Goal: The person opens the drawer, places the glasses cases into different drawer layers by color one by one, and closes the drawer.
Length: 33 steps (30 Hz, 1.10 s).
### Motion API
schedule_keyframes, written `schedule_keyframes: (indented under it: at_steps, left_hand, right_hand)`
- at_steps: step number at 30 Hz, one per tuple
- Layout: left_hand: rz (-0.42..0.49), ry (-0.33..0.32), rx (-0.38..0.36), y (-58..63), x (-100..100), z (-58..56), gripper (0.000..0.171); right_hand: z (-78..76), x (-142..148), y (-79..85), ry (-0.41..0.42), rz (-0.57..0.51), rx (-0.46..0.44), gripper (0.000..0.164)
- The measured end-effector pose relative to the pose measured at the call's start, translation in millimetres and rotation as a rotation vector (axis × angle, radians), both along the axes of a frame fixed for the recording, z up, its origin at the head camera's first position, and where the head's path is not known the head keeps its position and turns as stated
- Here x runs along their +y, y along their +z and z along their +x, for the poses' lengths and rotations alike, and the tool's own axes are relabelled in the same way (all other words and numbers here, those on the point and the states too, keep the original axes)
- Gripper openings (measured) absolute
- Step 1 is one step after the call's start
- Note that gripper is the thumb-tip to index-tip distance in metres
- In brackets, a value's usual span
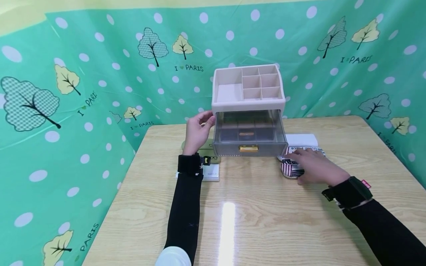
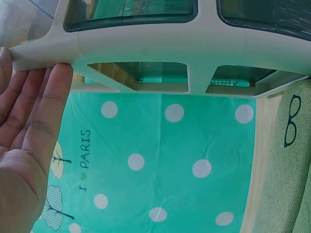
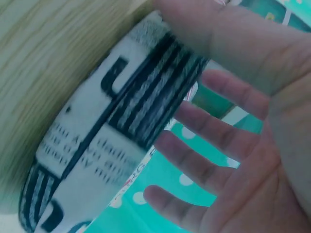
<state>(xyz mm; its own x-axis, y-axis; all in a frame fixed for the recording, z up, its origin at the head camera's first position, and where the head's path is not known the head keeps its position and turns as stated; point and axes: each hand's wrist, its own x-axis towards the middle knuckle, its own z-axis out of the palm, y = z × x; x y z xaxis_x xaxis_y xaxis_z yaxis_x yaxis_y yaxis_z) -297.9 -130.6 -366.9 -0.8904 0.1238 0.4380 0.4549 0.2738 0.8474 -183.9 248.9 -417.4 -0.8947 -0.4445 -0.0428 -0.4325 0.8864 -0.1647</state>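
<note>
A cream desktop organizer [image 1: 248, 106] stands on the table, with a smoky see-through drawer [image 1: 229, 149] with a gold handle below its compartmented top. My left hand [image 1: 197, 133] rests against the organizer's left side; in the left wrist view its nearly straight fingers touch the frame edge, the thumb partly out of frame. At right, my right hand [image 1: 316, 167] is over a black-and-white printed fabric pouch [image 1: 290, 170]. In the right wrist view the fingers are spread and loosely bent beside the pouch [image 3: 107, 141], the thumb overlapping its end; whether they touch is unclear.
Left of the organizer lie a green glasses case [image 1: 213, 156] and a white box or booklet [image 1: 211, 173], partly behind my left wrist. A white flat item [image 1: 302, 139] lies behind the pouch. Green patterned cloth [image 1: 186, 85] hangs behind the wooden table [image 1: 259, 221].
</note>
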Motion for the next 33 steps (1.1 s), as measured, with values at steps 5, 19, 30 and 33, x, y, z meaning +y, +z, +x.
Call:
schedule_keyframes:
  at_steps: [5,19,30,33]
  left_hand:
    - [0.008,0.0,-0.005,0.0,-0.2,0.1,0.034]
    - [0.005,-0.023,0.003,1.1,-0.9,2.7,0.036]
    - [0.023,-0.017,-0.013,2.2,0.6,2.8,0.036]
    - [0.025,-0.011,-0.022,2.8,1.4,3.2,0.035]
  right_hand:
    - [-3.2,13.7,1.3,-0.009,0.013,-0.032,0.083]
    - [-2.4,28.7,3.0,0.001,-0.085,-0.158,0.073]
    - [5.2,36.4,0.5,0.012,-0.133,-0.201,0.074]
    - [7.6,37.6,-2.1,0.023,-0.162,-0.181,0.071]
